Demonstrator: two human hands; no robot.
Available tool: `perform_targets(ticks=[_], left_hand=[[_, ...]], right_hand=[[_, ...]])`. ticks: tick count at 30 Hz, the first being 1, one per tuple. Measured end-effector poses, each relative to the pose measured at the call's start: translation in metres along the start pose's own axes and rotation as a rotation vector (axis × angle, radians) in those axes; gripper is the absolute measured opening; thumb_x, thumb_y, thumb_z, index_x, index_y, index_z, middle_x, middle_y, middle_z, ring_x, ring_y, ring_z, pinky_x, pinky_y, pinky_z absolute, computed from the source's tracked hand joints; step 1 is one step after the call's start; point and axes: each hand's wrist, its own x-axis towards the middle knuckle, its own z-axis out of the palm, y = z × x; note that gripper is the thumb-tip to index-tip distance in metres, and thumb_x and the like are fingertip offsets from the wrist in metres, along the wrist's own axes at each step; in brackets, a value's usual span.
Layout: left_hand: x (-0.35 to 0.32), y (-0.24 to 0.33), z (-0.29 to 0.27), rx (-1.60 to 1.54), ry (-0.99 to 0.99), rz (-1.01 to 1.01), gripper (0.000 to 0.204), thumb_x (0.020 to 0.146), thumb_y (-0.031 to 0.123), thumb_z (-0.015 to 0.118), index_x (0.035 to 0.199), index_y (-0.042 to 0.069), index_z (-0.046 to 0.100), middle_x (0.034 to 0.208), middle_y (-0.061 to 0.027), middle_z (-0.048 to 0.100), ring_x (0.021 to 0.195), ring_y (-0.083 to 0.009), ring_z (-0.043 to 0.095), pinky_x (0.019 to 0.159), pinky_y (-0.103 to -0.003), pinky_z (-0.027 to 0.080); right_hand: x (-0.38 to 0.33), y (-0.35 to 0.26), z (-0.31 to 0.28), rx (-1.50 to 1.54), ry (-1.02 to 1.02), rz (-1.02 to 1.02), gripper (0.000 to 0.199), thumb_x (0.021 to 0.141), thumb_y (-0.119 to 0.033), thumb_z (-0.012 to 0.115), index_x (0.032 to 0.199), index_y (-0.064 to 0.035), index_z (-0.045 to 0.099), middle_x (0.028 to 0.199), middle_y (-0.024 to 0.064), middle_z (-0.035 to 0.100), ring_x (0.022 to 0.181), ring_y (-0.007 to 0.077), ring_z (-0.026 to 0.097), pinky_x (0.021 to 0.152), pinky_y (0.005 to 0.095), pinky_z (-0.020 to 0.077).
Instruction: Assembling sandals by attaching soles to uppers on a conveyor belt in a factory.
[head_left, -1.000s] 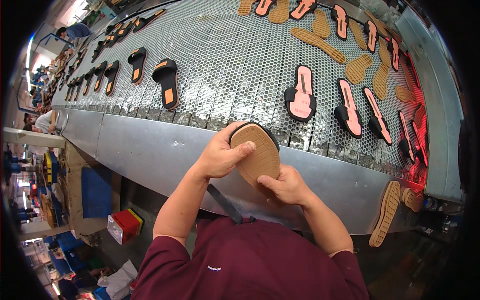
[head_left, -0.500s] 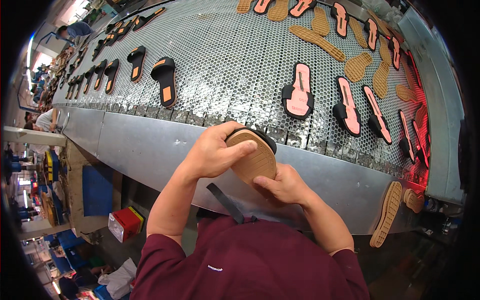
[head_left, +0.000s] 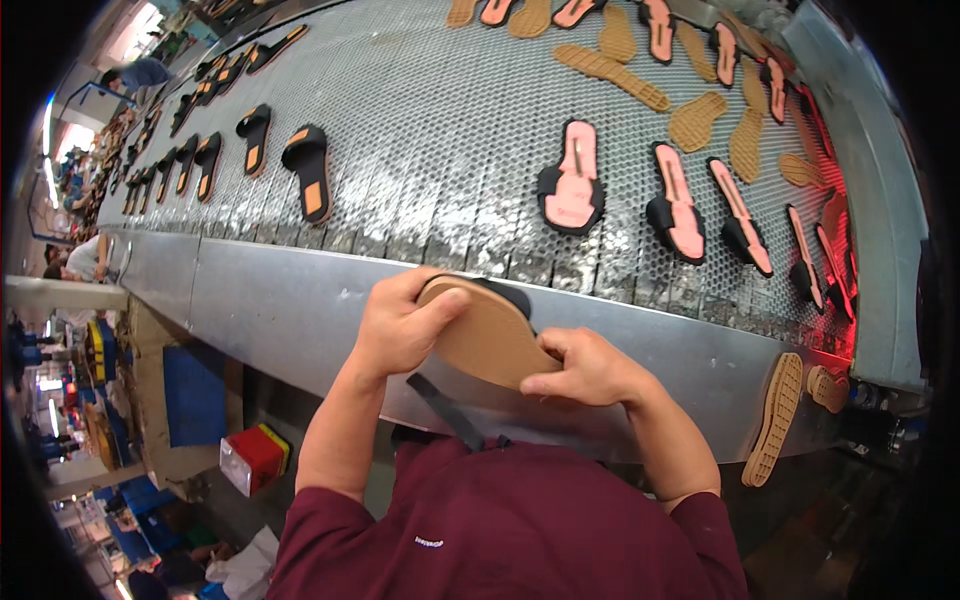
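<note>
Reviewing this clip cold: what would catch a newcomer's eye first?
First, the tan sole gripped at centre by the left hand and right hand, bottom side up. Behind it runs the wide metal mesh conveyor, dotted with black-and-pink sandals at centre and right and black-and-orange ones to the left. A red glow lights the belt's right end.

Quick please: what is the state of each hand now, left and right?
Left hand: closed on the top end of the tan sole.
Right hand: closed on the lower edge of the same sole.
</note>
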Motion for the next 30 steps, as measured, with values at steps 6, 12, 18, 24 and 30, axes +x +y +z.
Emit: perform_targets(ticks=[6, 12, 18, 24, 30], left_hand=[[-0.033, -0.068, 0.013, -0.177, 0.179, -0.032, 0.029, 0.087, 0.018, 0.073, 0.106, -0.002, 0.065, 0.093, -0.0038, 0.067, 0.081, -0.0101, 0.061, 0.074, -0.027, 0.052], [-0.069, -0.067, 0.08, 0.42, -0.259, 0.221, 0.033, 0.083, 0.022, 0.075, 0.109, 0.003, 0.065, 0.089, -0.0108, 0.068, 0.082, -0.0238, 0.067, 0.076, -0.035, 0.053], [-0.042, -0.045, 0.104, 0.512, -0.522, 0.291, 0.042, 0.074, 0.032, 0.082, 0.103, 0.006, 0.066, 0.094, -0.0142, 0.064, 0.089, -0.0287, 0.064, 0.073, -0.039, 0.052], [0.014, -0.005, 0.071, -0.585, -0.344, 0.192, 0.095, 0.068, 0.011, 0.088, 0.148, 0.004, 0.038, 0.14, -0.0109, 0.051, 0.12, -0.0206, 0.054, 0.093, -0.038, 0.049], [0.018, 0.0, 0.071, -0.602, -0.472, 0.057, 0.104, 0.055, 0.014, 0.096, 0.144, 0.002, 0.042, 0.137, -0.0107, 0.053, 0.127, -0.0216, 0.051, 0.109, -0.037, 0.041]], right_hand=[[-0.035, 0.031, -0.069, 0.202, 0.313, 0.159, 0.026, 0.079, -0.014, 0.078, 0.096, 0.0007, 0.065, 0.088, 0.0061, 0.069, 0.081, 0.011, 0.064, 0.07, 0.0277, 0.0527], [-0.015, 0.009, -0.074, 0.783, 0.568, -0.224, 0.047, 0.083, -0.007, 0.076, 0.124, -0.0024, 0.053, 0.105, 0.0057, 0.061, 0.093, 0.0138, 0.062, 0.082, 0.0283, 0.0523], [-0.022, -0.032, -0.075, 0.247, 0.458, -0.222, 0.079, 0.071, -0.021, 0.084, 0.139, -0.0055, 0.047, 0.115, 0.0082, 0.06, 0.101, 0.0161, 0.059, 0.09, 0.0323, 0.0488], [-0.036, -0.048, -0.06, -0.116, 0.359, -0.38, 0.083, 0.067, -0.026, 0.086, 0.137, -0.0021, 0.05, 0.125, 0.0155, 0.06, 0.107, 0.0259, 0.062, 0.092, 0.0356, 0.0502], [-0.041, -0.048, -0.051, -0.216, 0.411, -0.39, 0.077, 0.064, -0.029, 0.089, 0.128, -0.0022, 0.055, 0.113, 0.0129, 0.06, 0.099, 0.025, 0.061, 0.082, 0.036, 0.053]])
